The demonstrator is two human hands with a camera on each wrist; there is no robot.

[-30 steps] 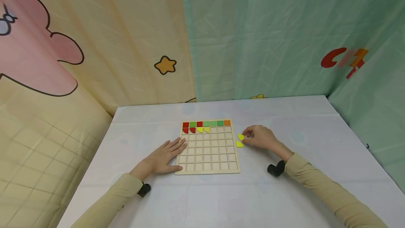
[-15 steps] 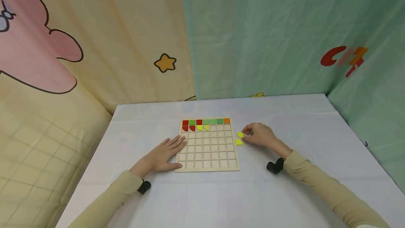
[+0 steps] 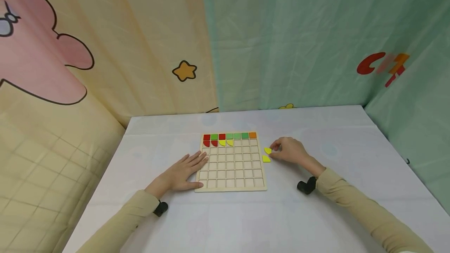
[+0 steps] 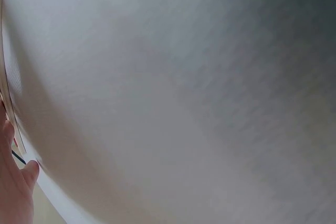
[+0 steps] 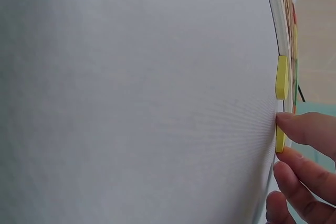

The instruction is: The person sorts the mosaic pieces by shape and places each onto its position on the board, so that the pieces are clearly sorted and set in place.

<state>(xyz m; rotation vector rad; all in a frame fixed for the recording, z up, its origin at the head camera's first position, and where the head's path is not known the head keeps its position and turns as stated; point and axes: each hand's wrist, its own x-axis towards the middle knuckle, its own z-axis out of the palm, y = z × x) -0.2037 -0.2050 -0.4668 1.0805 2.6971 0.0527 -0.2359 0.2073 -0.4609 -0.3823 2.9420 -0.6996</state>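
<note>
A wooden grid board point(image 3: 230, 171) lies flat on the white table. My left hand point(image 3: 179, 173) rests on its left edge, fingers spread and straight; in the left wrist view only part of that hand point(image 4: 16, 192) shows. Just right of the board, my right hand point(image 3: 289, 150) pinches a yellow quarter-circle tile point(image 3: 268, 150) between thumb and forefinger. The right wrist view has this tile point(image 5: 280, 139) standing low against the cloth between the fingertips. A second yellow quarter-circle tile point(image 3: 266, 159) lies nearer me, close to the board's right edge, untouched.
Red, green and orange square tiles point(image 3: 237, 136) fill the board's far row. Below them on the left sit red quarter-circle tiles point(image 3: 210, 143) and yellow ones point(image 3: 226, 143). The white tablecloth point(image 3: 246, 221) surrounds the board, and printed curtains point(image 3: 281, 42) hang behind and beside the table.
The head view shifts slightly up and down. Both hands, the board and the yellow tiles otherwise keep their places.
</note>
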